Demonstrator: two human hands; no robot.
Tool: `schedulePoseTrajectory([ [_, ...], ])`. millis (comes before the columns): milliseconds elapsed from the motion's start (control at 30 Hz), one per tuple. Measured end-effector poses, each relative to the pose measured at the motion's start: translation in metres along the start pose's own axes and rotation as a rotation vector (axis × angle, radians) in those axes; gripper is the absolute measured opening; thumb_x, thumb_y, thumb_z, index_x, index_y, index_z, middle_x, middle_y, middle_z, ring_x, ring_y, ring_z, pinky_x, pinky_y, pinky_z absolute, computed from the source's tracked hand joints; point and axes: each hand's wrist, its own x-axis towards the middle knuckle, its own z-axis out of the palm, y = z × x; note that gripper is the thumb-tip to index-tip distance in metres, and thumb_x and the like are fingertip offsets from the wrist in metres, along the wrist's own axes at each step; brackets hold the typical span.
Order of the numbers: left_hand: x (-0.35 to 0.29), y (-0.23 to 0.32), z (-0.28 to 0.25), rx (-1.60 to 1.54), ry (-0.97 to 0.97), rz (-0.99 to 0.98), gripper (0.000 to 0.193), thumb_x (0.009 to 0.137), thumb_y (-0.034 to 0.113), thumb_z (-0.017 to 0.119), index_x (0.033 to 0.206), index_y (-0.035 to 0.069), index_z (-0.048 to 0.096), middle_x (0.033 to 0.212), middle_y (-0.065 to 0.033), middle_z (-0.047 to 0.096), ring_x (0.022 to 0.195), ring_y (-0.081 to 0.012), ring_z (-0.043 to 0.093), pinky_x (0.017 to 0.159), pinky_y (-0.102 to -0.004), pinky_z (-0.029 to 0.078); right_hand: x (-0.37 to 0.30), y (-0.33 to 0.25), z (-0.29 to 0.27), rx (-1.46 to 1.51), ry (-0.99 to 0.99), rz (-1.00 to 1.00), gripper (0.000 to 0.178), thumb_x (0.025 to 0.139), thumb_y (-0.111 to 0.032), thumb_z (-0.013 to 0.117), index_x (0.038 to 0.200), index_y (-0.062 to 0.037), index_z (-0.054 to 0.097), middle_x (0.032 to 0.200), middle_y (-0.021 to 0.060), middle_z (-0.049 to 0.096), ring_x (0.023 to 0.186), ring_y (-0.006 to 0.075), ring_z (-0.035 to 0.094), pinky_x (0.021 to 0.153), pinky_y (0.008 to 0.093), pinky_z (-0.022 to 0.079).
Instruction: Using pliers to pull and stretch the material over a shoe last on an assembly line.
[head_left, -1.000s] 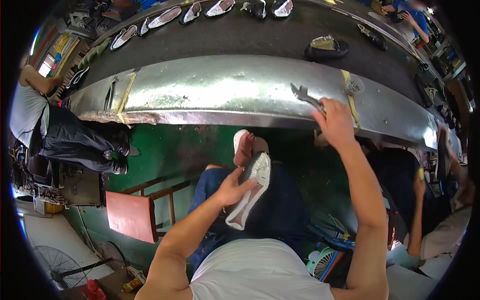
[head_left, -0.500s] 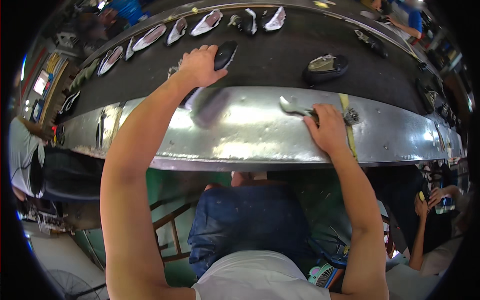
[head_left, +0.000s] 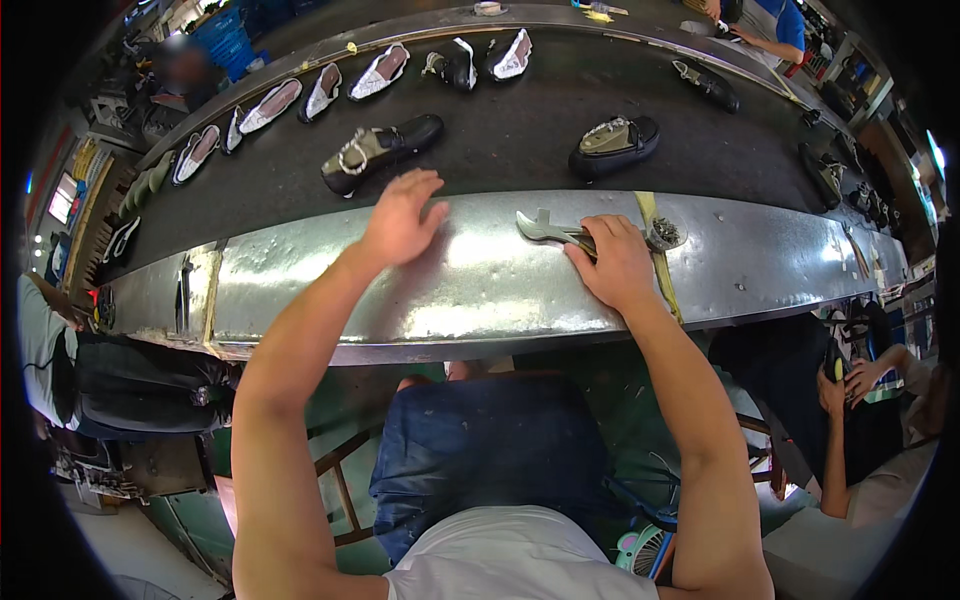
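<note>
Our left hand (head_left: 405, 222) was empty, fingers loosely extended and thumb spread apart, over the dented, shiny metal ledge (head_left: 470, 290). Just beyond its fingertips lay an olive-and-black slip-on shoe (head_left: 395, 148), a pale, ruffled cord looped at its opening, on the matte black worktop (head_left: 500, 140). Our right hand (head_left: 617, 262) had its fingers curled around the handle of a steel hand tool (head_left: 543, 229) with a smooth, curved nose and a short stub, low over the ledge. Just beside that hand we saw a clump of small dark bits (head_left: 664, 234) and a crinkled yellow strip (head_left: 657, 262). A similar rounded olive-and-black shoe (head_left: 614, 147) sat farther right, while white-edged, pink-lined shoes (head_left: 378, 73) stood in a row along the far side.
</note>
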Motion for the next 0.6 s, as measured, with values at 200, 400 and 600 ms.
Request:
schedulePoseTrajectory([
  [200,-0.085,0.165,-0.121,-0.627,0.267,0.098,0.028,0.094,0.013,0.06,0.118,-0.002,0.064,0.119,-0.0214,0.066,0.112,-0.0386,0.063,0.1,-0.0448,0.048,-0.003,-0.002,0.003,-0.032,0.014,0.005,0.041,0.084,-0.033,0.071,0.111,-0.0029,0.065,0.108,0.0122,0.065,0.107,0.0316,0.058,0.092,0.0441,0.046],
  [400,-0.177,0.287,-0.181,-1.163,0.766,0.553,0.021,0.095,0.023,0.06,0.106,0.006,0.065,0.112,-0.012,0.068,0.095,-0.0309,0.065,0.09,-0.0494,0.051,0.002,-0.006,0.009,-0.1,0.017,-0.016,0.041,0.089,-0.039,0.067,0.112,-0.0057,0.066,0.11,0.0117,0.065,0.11,0.0318,0.058,0.093,0.0452,0.045],
  [600,-0.259,0.327,-0.185,-1.251,0.829,0.88,0.03,0.096,0.016,0.065,0.124,0.024,0.066,0.128,0.0106,0.061,0.121,-0.0158,0.053,0.097,-0.054,0.039,-0.007,-0.016,0.011,-0.278,0.009,0.046,0.04,0.091,-0.042,0.064,0.111,-0.0077,0.066,0.112,0.0091,0.064,0.112,0.0291,0.057,0.093,0.0463,0.045],
])
